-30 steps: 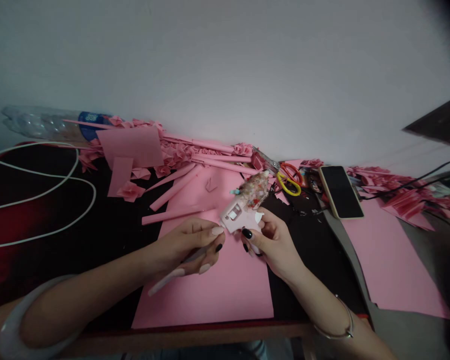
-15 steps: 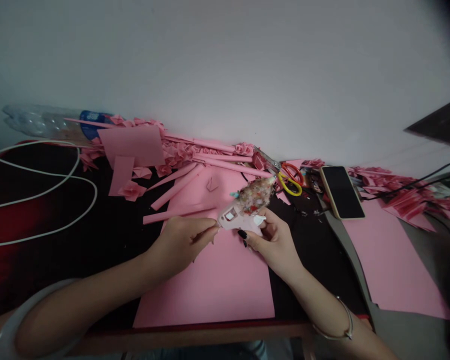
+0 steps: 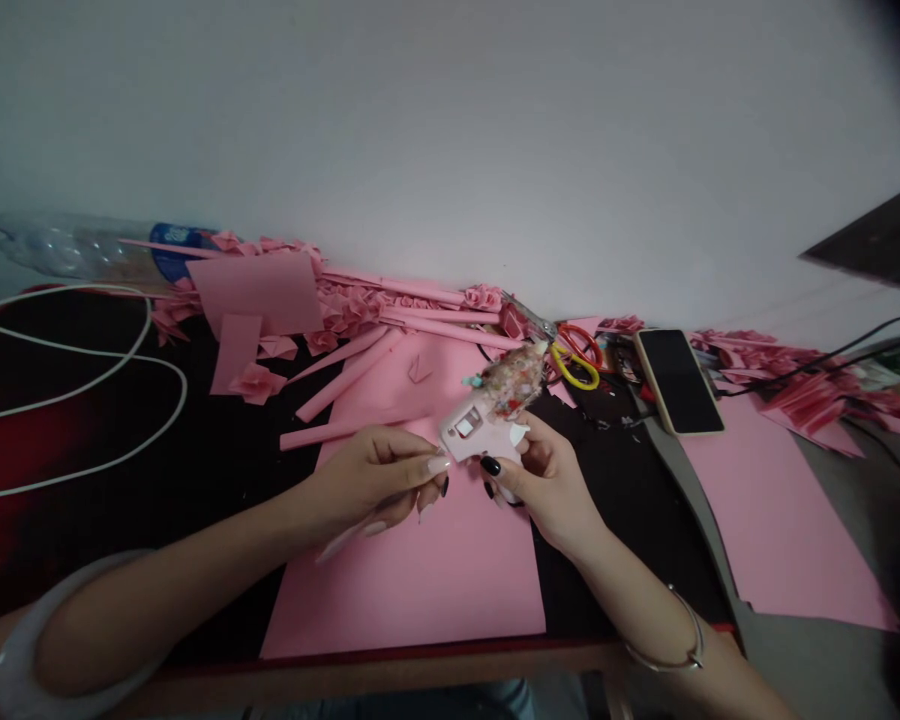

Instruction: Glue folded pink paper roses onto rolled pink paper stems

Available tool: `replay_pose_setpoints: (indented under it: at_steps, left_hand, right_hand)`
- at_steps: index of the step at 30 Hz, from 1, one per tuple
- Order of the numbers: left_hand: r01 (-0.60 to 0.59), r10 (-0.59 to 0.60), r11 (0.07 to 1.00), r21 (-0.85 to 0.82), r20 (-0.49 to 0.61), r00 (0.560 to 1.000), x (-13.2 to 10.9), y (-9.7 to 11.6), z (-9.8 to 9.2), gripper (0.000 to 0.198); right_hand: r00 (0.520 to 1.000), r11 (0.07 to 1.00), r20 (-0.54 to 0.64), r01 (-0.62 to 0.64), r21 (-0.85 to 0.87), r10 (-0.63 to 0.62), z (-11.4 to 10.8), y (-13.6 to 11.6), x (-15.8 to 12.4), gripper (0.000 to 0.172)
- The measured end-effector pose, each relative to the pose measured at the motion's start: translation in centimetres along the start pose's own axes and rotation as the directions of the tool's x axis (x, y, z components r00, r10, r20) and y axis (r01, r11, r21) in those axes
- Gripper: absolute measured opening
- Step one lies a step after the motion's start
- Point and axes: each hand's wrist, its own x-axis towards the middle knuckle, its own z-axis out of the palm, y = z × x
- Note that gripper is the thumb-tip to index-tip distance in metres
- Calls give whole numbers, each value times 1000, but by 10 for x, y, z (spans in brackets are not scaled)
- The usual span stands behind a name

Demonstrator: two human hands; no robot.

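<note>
While the right hand [image 3: 555,490] held a pale pink plastic glue gun [image 3: 489,438] by its grip, the left hand [image 3: 382,475] met the gun's rear end with thumb and forefinger pinched together. The right fingers were curled closed around the grip, the dark-nailed thumb lying along its near side. The left fingers were closed on a thin, pale, translucent rod [image 3: 337,543], mostly hidden by the hand, whose near end stuck out below the palm; whether the other end sat inside the gun could not be made out.

The gun was over a large sheet of plain pink paper [image 3: 420,590], its crusted, speckled nozzle aimed away to the upper right, near metal scissors with red and yellow handles [image 3: 576,370]. The sheet lay on a black tabletop [image 3: 645,530], and rolled pink paper tubes [image 3: 352,430] rested across its far left part. Behind them, folded pink paper flowers [image 3: 356,308] were heaped along the wall, with a flat pink paper rectangle [image 3: 259,295] at their left. A clear plastic bottle with a blue label [image 3: 82,250] lay on its side at the far left, a looped white cable [image 3: 176,390] in front of it. To the right, a dark-screened phone in a pale case [image 3: 680,380] touched a second pink sheet [image 3: 780,530]
</note>
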Motion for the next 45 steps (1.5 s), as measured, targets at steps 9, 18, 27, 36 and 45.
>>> replay_pose_setpoints:
  at_steps: [9,18,27,36,45]
  left_hand:
    - [-43,104,939,342,-164,981,0,2,-2,25]
    - [-56,89,964,260,-119,989,-2,2,-6,25]
    - [-79,253,833,548,-250,935,-3,-3,0,20]
    - [101,-92,991,-85,100,991,-2,1,-4,31]
    - [-44,230,806,590,-243,942,-3,3,2,34]
  right_hand:
    - [998,1000,-66,-21,-10,21,0,-1,2,23]
    - [990,995,-122,-64,80,74,0,2,5,23]
    - [992,999,-121,-36,5,36,0,4,1,21]
    - [1000,1000,-22,22,-5,-22,-4,-4,2,20]
    - [995,994,-97,-38,-103,28,1,-3,3,21]
